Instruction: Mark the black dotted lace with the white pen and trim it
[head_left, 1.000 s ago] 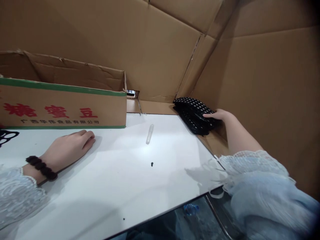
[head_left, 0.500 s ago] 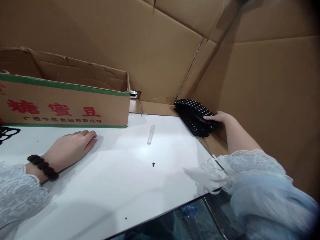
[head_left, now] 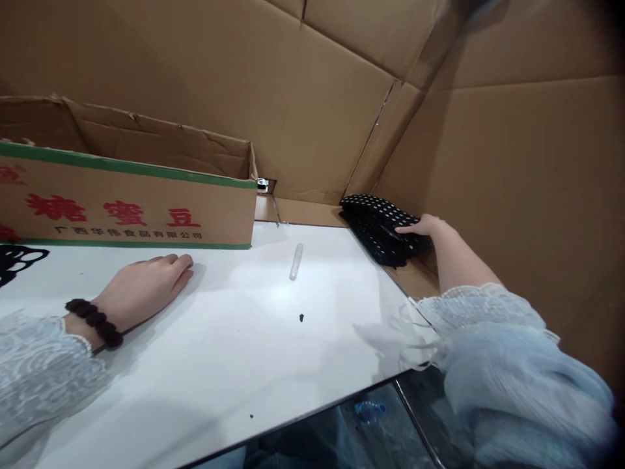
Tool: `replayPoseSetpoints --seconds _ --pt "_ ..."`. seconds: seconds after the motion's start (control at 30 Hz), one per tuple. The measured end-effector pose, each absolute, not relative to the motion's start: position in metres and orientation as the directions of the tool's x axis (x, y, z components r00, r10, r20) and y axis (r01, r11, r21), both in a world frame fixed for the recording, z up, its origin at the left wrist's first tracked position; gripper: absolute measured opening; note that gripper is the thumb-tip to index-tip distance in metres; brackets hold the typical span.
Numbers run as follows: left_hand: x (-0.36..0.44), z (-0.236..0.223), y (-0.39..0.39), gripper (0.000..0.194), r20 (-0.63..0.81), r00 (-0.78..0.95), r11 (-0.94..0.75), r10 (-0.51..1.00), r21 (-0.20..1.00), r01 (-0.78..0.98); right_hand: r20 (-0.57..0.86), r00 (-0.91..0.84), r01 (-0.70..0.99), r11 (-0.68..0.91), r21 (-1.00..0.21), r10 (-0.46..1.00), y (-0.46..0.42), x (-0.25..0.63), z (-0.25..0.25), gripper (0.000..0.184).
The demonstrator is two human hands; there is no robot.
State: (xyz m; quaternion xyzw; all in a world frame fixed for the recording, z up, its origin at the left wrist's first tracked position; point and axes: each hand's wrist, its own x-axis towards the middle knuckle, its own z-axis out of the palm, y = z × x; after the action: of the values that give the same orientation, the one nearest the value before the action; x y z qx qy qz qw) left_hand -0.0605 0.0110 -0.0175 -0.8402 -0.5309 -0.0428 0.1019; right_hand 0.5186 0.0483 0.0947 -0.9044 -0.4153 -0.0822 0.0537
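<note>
Across the whole upper part of the frame, brown cardboard walls [head_left: 205, 71], creased and meeting in a corner at upper right. Below, filling the middle and lower left, a white tabletop [head_left: 234, 352]. At left, an open-topped cardboard box [head_left: 229, 205] with green edges and red lettering. At lower right and lower left, lacy pale-blue sleeves [head_left: 517, 378]. Left of centre, the left hand [head_left: 151, 286], palm down on the tabletop in front of the box, fingers close together and loosely bent. Right of centre, a black polka-dot pouch [head_left: 375, 225], partly over the tabletop's right edge, near the corner. On its right end, the right hand [head_left: 432, 229], thumb across the dotted face, other fingers hidden; cannot tell whether pinching. At far left, black openwork [head_left: 7, 257]. On the left wrist, a dark beaded band [head_left: 95, 321]. At bottom, below table level, a bluish bottle [head_left: 370, 412]. Near centre, a clear tube [head_left: 296, 262]; below, a dark crumb [head_left: 301, 318].
</note>
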Motion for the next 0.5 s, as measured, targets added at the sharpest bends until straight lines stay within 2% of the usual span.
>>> replayPoseSetpoints --seconds 0.07,0.23,0.33,0.5 --pt "-0.061 -0.017 0.011 0.028 0.183 0.441 -0.422 0.879 -0.132 0.897 0.159 0.701 0.699 -0.714 0.040 0.696 0.051 0.511 0.097 0.106" --pt "-0.059 -0.013 0.009 0.027 0.176 0.443 -0.422 0.879 -0.145 0.895 0.265 0.647 0.708 -0.693 0.140 0.715 0.057 0.492 0.100 0.110" --pt "-0.058 -0.012 0.008 0.027 0.182 0.444 -0.422 0.877 -0.148 0.894 0.247 0.577 0.771 -0.619 0.150 0.779 0.059 0.485 0.103 0.100" --pt "-0.058 -0.014 0.008 0.027 0.185 0.452 -0.431 0.873 -0.144 0.891 0.258 0.477 0.863 -0.504 0.045 0.840 0.054 0.483 0.109 0.067"
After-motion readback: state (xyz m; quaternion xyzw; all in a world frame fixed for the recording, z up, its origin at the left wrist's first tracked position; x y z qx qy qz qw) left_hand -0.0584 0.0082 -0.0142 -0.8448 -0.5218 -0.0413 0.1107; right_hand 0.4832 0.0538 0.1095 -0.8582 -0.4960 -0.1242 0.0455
